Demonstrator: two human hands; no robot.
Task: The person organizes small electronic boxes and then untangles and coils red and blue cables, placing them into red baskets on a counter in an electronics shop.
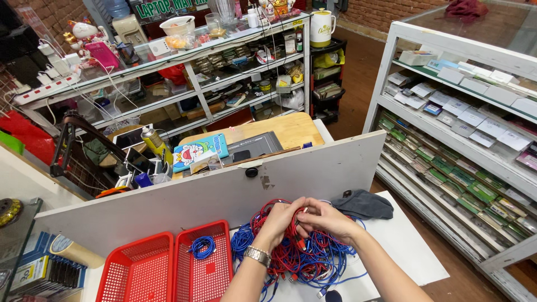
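Observation:
A tangled heap of red and blue cables [313, 260] lies on the white table [408, 246] in front of me. My left hand [279, 221], with a metal watch on the wrist, grips a bundle of red cables at the top of the heap. My right hand [327, 218] meets it from the right and pinches the same red cables [297, 235], whose ends hang down between the hands. Left of the heap stand two red plastic baskets. The right basket [204, 265] holds one coiled blue cable [202, 246]; the left basket [137, 274] looks bare.
A white board [224, 190] stands upright behind the heap. A dark grey cloth [363, 204] lies at the table's far right. A tape roll [67, 249] sits left of the baskets. Glass shelving [464, 112] with boxed goods runs along the right, cluttered shelves behind.

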